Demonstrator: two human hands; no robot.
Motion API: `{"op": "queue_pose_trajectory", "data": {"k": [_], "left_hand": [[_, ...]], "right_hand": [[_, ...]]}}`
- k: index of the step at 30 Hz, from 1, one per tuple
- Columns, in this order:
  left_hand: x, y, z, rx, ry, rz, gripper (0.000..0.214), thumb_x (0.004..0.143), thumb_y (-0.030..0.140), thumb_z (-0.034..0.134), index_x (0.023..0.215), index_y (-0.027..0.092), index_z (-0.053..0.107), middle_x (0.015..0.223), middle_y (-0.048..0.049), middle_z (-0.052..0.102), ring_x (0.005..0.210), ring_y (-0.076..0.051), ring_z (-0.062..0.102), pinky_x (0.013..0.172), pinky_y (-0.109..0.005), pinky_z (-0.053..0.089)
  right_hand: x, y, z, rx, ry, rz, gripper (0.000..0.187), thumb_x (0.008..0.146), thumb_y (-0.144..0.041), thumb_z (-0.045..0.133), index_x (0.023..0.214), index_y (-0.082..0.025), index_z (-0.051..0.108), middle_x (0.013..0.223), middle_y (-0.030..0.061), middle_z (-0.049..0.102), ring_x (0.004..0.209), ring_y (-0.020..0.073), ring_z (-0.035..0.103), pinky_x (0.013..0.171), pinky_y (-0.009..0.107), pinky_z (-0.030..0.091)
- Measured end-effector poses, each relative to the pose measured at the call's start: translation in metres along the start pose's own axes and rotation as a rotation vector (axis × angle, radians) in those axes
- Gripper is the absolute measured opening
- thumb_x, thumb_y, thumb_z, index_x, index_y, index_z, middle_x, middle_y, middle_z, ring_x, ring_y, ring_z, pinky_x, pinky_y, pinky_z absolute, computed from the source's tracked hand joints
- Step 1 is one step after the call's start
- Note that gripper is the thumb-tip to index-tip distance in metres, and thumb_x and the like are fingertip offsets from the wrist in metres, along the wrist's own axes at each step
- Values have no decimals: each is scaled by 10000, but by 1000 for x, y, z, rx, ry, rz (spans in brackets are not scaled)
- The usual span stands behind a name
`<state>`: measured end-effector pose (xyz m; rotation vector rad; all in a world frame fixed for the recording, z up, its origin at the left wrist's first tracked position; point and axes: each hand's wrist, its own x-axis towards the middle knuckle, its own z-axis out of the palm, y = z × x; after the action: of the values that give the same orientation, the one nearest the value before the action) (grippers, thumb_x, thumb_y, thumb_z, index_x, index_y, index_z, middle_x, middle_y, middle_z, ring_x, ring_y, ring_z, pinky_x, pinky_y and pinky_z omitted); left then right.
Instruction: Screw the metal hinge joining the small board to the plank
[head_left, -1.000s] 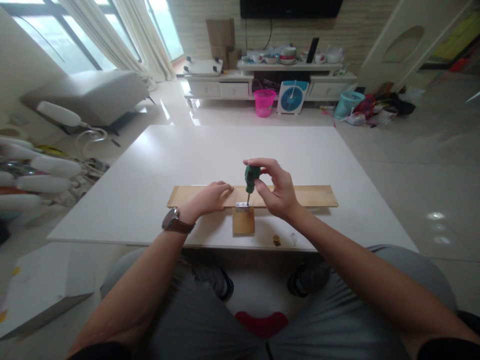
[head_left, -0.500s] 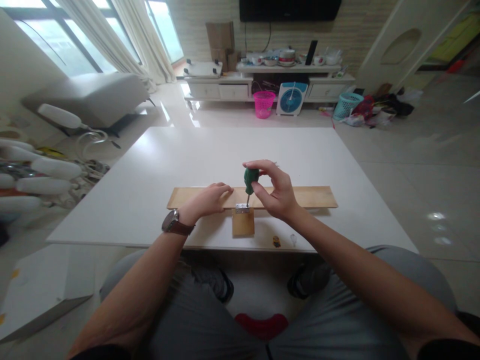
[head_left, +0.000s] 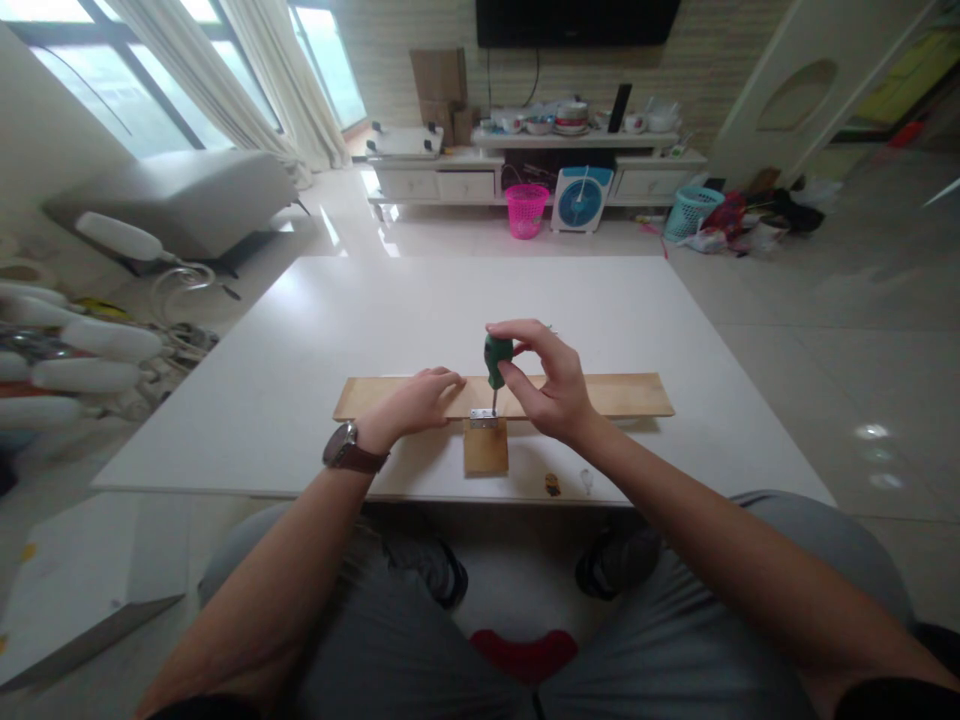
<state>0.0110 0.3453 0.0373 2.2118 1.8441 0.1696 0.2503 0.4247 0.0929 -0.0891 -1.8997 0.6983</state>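
A long wooden board [head_left: 615, 394] lies across the white table [head_left: 405, 310]. My left hand [head_left: 425, 400] is closed on its left half, fingertips resting on the wood. In my right hand [head_left: 551, 380], thumb and fingers pinch the green handle of a screwdriver [head_left: 496, 360], which stands nearly upright. Its tip meets the right part of a silver metal hinge [head_left: 483, 418] at the board's near edge. Below the hinge, a small square wooden piece [head_left: 486, 450] extends toward me. Any screw under the tip is too small to make out.
Close to the table's near edge lie a small yellow-and-black item [head_left: 553, 484] and a small clear item [head_left: 586, 481]. Tiny bits sit behind my right hand. Across the floor are a pink basket [head_left: 527, 212], a box fan [head_left: 582, 200] and a blue basket [head_left: 694, 214].
The screwdriver handle has shifted slightly left, its tip still at the hinge. My left hand stays in place on the board.
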Motion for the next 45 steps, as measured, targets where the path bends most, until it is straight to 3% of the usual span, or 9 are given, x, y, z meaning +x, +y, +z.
{"op": "queue_pose_trajectory", "data": {"k": [6,9,14,20,27,33,36,41,45], "left_hand": [[0,3,0,11,9,18,518,811,118,664,1329,126,658,1319,-182,704,1232,-315,662,1117,-439,518],[-2,5,-1,-2,28,7,525,806,109,657,1330,148,662,1347,-173,697,1243,-313,661,1113,-437,523],[-3,6,-3,2,21,-6,521,796,125,683,1316,158,670,1348,-168,693,1255,-320,657,1106,-435,530],[-1,2,-1,2,25,18,539,771,120,708,1306,175,666,1339,-159,696,1255,-319,657,1106,-429,530],[0,2,0,9,4,-5,556,772,124,711,1324,163,661,1345,-165,694,1264,-325,656,1112,-437,530],[-2,4,-1,1,21,5,490,797,113,686,1281,184,674,1338,-151,698,1257,-310,664,1100,-431,536],[-3,6,-4,7,17,-4,511,791,121,703,1296,185,673,1347,-150,695,1265,-315,660,1115,-438,531],[-2,7,-5,4,-1,6,503,808,124,683,1310,165,665,1330,-165,695,1257,-323,656,1114,-451,528],[-2,6,-4,-15,15,18,544,793,121,701,1330,188,649,1336,-150,692,1250,-319,654,1106,-455,527]], "right_hand": [[1,1,0,-86,40,-36,356,945,-149,730,1262,-308,698,1143,38,668,1046,198,679,839,380,643],[1,0,0,-66,25,-29,378,960,-117,695,1286,-309,702,1096,31,691,1005,191,691,846,385,648],[-1,0,0,-41,14,-30,429,978,-70,596,1338,-297,657,1215,56,749,1119,216,715,880,401,650],[-1,3,0,-133,96,-32,315,945,-207,797,1230,-309,711,1065,27,676,969,186,685,795,372,649],[-3,3,2,-121,81,-7,397,953,-101,625,1300,-294,640,1158,39,727,1036,196,697,814,377,638],[-2,5,0,-170,132,-36,343,915,-244,829,1213,-306,670,1078,24,647,959,187,666,760,356,637],[-1,3,-1,-150,107,-38,334,943,-168,754,1239,-301,675,1081,27,687,968,186,683,805,370,643],[-3,2,-1,-109,22,-8,453,956,-100,568,1359,-303,604,1268,59,727,1145,219,705,860,400,647],[-3,4,0,-155,66,-35,359,933,-239,756,1265,-304,636,1139,38,649,1036,205,667,778,366,640]]}}
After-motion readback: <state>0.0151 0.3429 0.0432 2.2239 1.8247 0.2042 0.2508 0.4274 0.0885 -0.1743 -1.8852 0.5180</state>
